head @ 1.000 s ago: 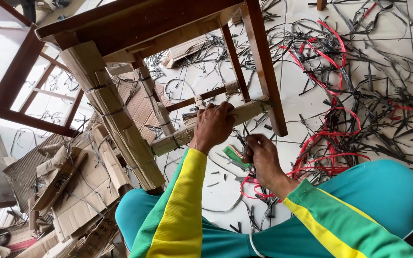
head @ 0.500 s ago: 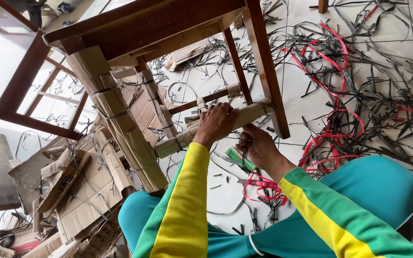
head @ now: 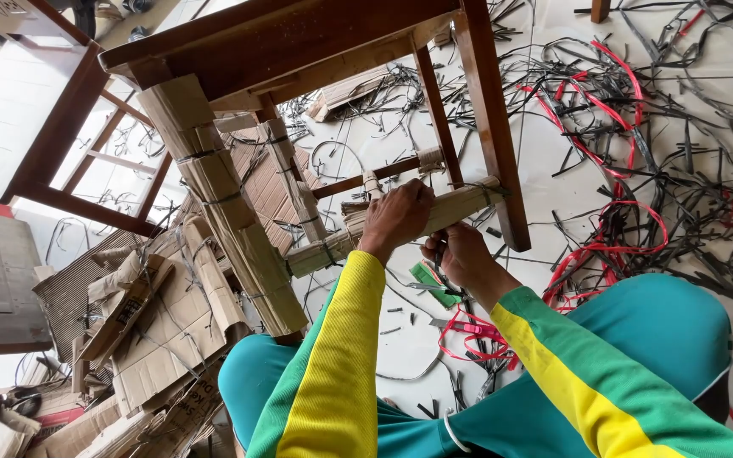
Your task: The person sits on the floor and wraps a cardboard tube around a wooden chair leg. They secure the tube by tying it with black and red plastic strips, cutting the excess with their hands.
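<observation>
At the far left, torn cardboard scraps (head: 154,339) lie heaped on the floor beside a wooden chair (head: 299,42) whose legs and rungs are wrapped in cardboard. In the middle, the left hand (head: 396,216) is closed over the cardboard-wrapped rung (head: 460,208), pressing its wrapping down. Just right and lower, the right hand (head: 460,254) is curled shut around a thin dark tool I can't make out, above a green cutter (head: 434,284) on the tiled floor (head: 553,170), with red and black straps (head: 638,127) strewn beyond.
</observation>
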